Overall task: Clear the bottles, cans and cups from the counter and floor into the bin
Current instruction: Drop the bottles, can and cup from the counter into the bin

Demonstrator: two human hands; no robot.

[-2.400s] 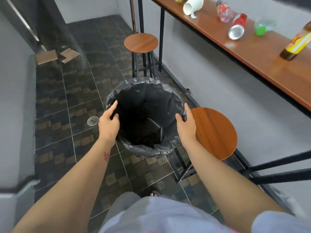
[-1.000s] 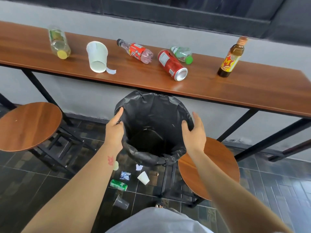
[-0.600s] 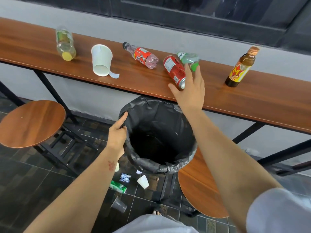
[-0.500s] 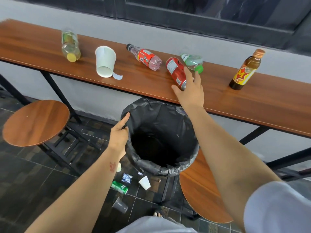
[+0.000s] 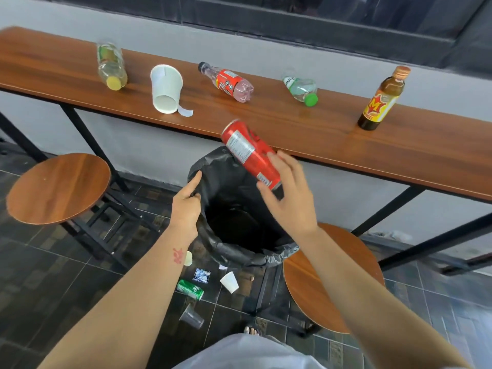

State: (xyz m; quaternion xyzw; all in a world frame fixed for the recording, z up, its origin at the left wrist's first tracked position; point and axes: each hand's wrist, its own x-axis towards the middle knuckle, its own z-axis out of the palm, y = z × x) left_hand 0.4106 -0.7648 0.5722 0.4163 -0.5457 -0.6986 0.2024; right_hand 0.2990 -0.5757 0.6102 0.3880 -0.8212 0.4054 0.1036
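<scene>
One red can (image 5: 250,153) tilts above the bin (image 5: 221,182).

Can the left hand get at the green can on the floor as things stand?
Probably not yet. The left hand is gripping the black bin liner at the rim, and the green can lies on the tiles below the bin, apart from it. Release and reach down first.

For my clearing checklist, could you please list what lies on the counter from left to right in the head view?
Yellow-capped clear bottle → white paper cup → red-labelled plastic bottle → green-capped clear bottle → upright brown glass bottle.
</scene>
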